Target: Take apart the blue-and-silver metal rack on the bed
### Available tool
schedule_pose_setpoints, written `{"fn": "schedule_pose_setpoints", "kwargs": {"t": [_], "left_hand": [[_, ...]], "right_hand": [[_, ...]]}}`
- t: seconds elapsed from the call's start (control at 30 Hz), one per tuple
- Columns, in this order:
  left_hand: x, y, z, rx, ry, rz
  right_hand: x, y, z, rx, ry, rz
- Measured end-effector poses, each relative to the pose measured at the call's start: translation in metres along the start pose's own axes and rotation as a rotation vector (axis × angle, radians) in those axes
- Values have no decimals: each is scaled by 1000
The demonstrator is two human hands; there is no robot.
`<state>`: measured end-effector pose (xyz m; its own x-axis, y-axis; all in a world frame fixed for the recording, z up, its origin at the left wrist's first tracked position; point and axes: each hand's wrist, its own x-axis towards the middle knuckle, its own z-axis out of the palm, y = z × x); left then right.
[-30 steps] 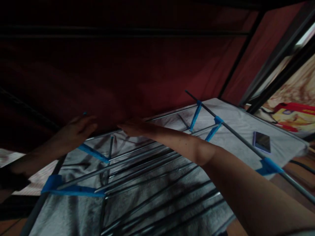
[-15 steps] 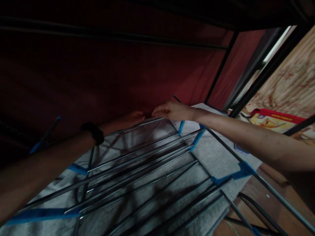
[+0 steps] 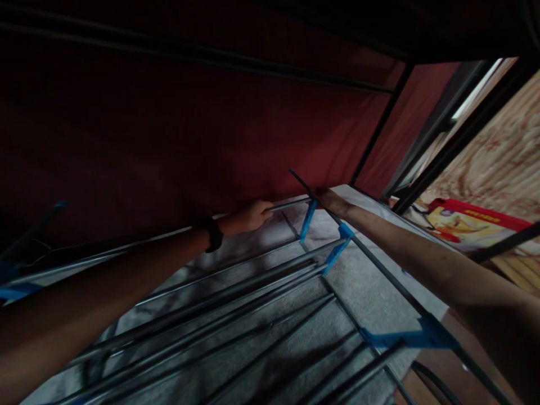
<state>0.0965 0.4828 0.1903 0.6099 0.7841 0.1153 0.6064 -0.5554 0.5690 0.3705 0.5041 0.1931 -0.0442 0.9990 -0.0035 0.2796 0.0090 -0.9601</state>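
Observation:
A rack of thin metal tubes (image 3: 236,292) with blue plastic connectors lies across the view. My left hand (image 3: 256,215), with a black band on its wrist, is closed around the rearmost metal tube (image 3: 291,205). That tube's right end meets a blue connector (image 3: 309,220) at the far right corner. My right hand (image 3: 328,198) is closed at the top of this connector, its fingers partly hidden in shadow behind the upright pole (image 3: 300,180). Nearer to me, another blue connector (image 3: 337,250) joins several tubes to the right side pole.
Pale grey fabric (image 3: 379,281) lies under the rack. A dark red panel (image 3: 236,129) stands behind it, with a black metal frame (image 3: 382,124) around. At the right are a red and yellow box (image 3: 476,222) and a patterned curtain (image 3: 502,140).
My left hand has moved right and taken hold of the rear tube. My right hand has shifted right to the corner connector. The view has moved slightly.

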Motion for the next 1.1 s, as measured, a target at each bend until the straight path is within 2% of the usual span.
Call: {"fn": "schedule_pose_setpoints", "kwargs": {"t": [0.27,0.77,1.1], "left_hand": [[-6,-7,6,76,63,-22],[-14,-3,12,272,136,-15],[-13,-6,12,240,119,-32]], "right_hand": [[2,5,3,-132,16,-32],[2,3,7,-101,50,7],[-1,0,8,-84,41,36]]}}
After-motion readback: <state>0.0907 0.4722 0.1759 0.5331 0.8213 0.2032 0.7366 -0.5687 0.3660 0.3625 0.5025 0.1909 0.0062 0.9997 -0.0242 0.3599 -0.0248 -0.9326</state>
